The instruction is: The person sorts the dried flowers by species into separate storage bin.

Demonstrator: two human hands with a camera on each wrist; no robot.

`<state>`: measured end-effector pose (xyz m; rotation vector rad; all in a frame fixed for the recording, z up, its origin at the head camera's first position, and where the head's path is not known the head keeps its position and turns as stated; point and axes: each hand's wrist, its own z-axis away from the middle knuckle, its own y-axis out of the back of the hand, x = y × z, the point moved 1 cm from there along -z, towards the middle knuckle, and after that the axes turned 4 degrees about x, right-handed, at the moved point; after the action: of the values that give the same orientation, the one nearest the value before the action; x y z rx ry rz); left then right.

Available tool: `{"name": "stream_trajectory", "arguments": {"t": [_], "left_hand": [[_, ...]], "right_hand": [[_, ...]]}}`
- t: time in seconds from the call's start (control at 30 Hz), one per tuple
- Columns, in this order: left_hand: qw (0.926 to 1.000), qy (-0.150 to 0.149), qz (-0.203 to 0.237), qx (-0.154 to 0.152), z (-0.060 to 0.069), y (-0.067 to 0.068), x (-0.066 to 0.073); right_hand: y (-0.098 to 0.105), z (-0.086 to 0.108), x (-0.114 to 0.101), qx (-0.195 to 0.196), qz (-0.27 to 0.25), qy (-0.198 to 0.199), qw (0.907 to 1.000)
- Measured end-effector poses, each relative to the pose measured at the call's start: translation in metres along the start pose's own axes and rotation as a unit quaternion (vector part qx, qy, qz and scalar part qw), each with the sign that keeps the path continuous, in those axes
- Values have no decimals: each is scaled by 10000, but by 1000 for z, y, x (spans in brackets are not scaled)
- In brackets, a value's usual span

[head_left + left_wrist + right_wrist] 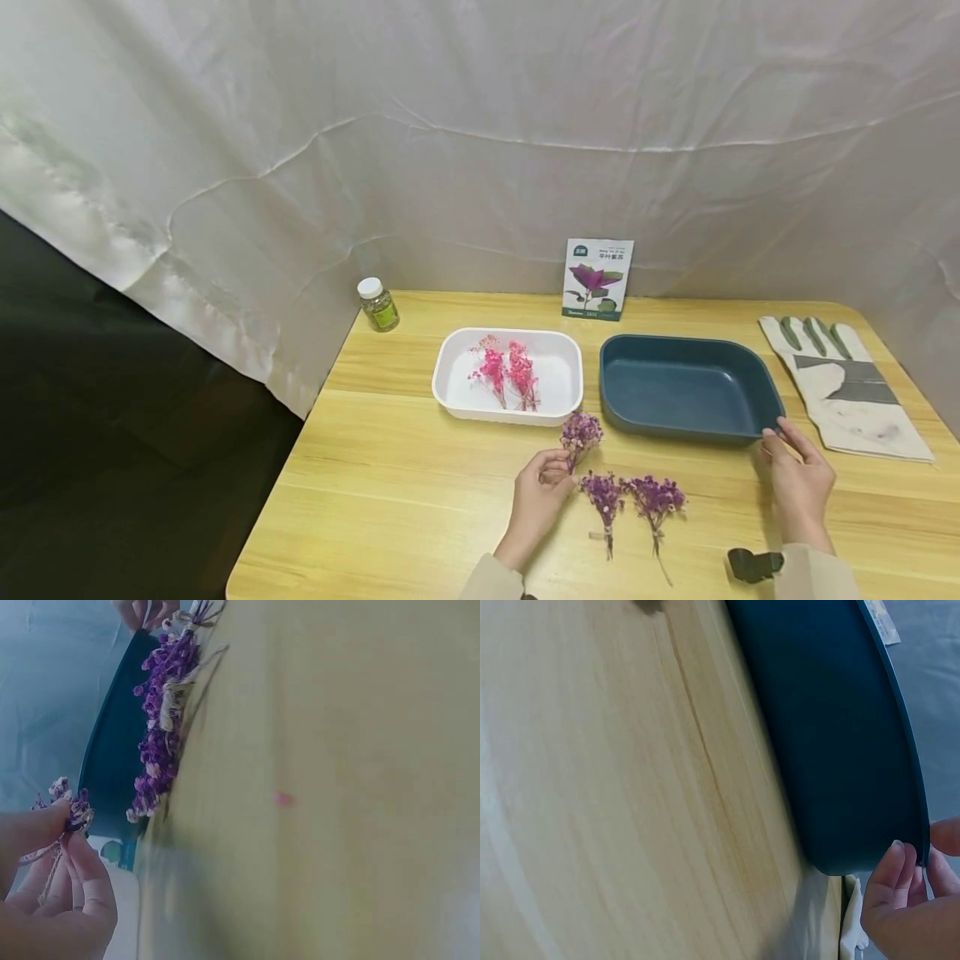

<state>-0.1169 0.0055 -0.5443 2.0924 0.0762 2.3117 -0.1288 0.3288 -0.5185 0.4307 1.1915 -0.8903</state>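
My left hand [542, 492] pinches a small bunch of purple dried flowers [581, 434] just off the near right corner of the white tray. In the left wrist view, thumb and fingers close round its stems. Two more purple bunches lie on the table to the right of that hand, a left one [603, 497] and a right one [656, 502], each tied round the stems. My right hand [801, 483] grips the near right corner of the dark blue tray [678, 427]; the right wrist view has its rim [919, 787] between thumb and fingers.
The white tray [447, 400] holds pink dried flowers [517, 371]. A seed packet [597, 279] stands at the back against the curtain. A white-capped jar [380, 306] stands back left, and a work glove [847, 387] lies at the right edge.
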Motion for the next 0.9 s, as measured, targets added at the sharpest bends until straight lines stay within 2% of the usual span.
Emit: {"name": "stream_trajectory", "arguments": {"t": [0.27, 0.47, 0.57, 0.9], "left_hand": [[9993, -160, -24, -351, -15, -21, 10], [9989, -208, -63, -403, -25, -35, 16], [9986, -246, 76, -471, -29, -41, 20], [9967, -451, -365, -563, -49, -62, 32]], "right_hand": [[-2, 2, -1, 21, -125, 39, 9999], [-2, 3, -2, 32, -135, 27, 9999], [-2, 3, -2, 37, -169, 40, 9998], [-1, 1, 0, 34, -213, 62, 9997]]}}
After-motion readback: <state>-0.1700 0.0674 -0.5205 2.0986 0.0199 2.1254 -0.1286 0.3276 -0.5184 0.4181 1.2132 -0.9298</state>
